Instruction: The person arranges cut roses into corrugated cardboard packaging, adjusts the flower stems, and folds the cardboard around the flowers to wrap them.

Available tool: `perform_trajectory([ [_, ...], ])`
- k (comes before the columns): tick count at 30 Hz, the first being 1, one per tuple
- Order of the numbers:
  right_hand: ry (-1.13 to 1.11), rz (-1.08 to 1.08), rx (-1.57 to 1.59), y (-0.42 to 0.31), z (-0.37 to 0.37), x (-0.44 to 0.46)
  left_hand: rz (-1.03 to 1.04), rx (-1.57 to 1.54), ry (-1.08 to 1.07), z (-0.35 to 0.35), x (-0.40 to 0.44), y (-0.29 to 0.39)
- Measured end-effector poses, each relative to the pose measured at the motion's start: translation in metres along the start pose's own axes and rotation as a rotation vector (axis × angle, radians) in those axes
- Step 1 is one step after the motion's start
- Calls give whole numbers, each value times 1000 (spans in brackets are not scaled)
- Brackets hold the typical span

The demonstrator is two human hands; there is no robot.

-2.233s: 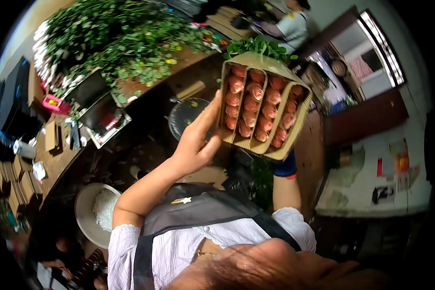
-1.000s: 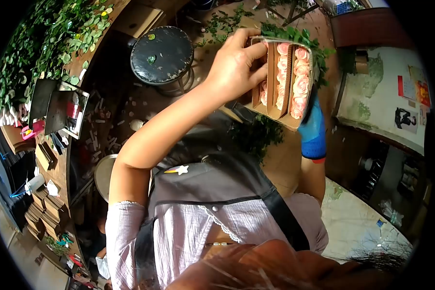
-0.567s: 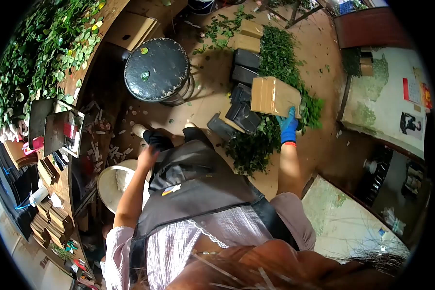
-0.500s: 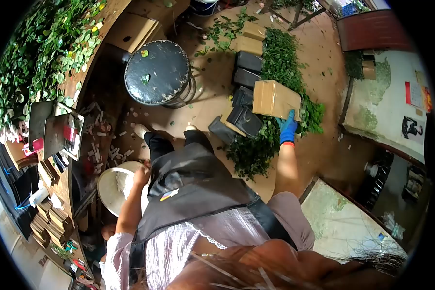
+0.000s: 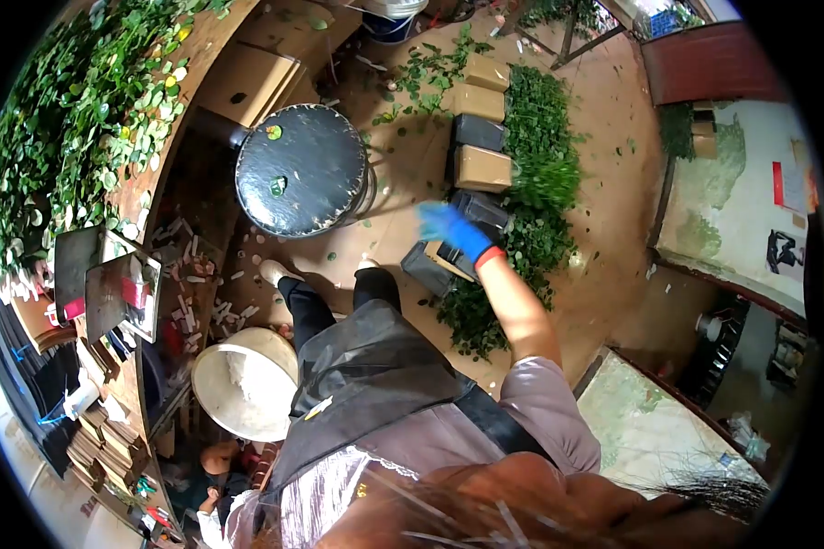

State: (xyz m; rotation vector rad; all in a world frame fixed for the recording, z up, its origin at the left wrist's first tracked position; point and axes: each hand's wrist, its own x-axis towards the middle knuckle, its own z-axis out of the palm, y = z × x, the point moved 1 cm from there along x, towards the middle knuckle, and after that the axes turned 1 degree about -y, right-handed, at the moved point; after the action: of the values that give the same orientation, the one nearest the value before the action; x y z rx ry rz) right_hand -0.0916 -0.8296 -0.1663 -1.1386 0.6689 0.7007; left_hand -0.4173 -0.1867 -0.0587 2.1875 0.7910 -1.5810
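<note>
My right hand (image 5: 450,231), in a blue glove with a red cuff, is slightly blurred, with fingers stretched out and nothing visible in them. It hovers over the near part of a row of leafy bundles, above a dark-wrapped bundle (image 5: 481,209). Just beyond lies a cardboard-wrapped bundle (image 5: 483,168), its green leaves (image 5: 547,181) pointing right and blurred. Farther up the row are another dark wrap (image 5: 478,133) and two cardboard wraps. A dark wrap (image 5: 428,267) leans at the near end. My left hand is out of view.
A round black stool (image 5: 299,169) stands ahead on the left. Beside my legs is a white tub (image 5: 245,384). The left workbench holds heaped leafy stems (image 5: 82,137), a metal stand (image 5: 110,284) and stacked cardboard (image 5: 105,439). Another person (image 5: 222,459) is at lower left.
My right hand has let go of the cardboard-wrapped bundle, now lying in the row, and moved left. My left hand has gone from beside the tub and out of view.
</note>
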Motion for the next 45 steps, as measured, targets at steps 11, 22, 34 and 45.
perform_trajectory([
  [11, -880, -1291, -1563, -266, 331, -260, 62, -201, 105, -11, 12, -1],
  [22, -827, -1691, -1811, -250, 520, -320, -27, -324, 35, 6, 55, -8],
  [34, -633, -1932, -1801, -293, 682, -281, -93, -224, 479, -223, 26, 30],
  [45, 74, -343, -2032, -346, 370, 200, 528, -332, 1649, -412, -97, 210],
])
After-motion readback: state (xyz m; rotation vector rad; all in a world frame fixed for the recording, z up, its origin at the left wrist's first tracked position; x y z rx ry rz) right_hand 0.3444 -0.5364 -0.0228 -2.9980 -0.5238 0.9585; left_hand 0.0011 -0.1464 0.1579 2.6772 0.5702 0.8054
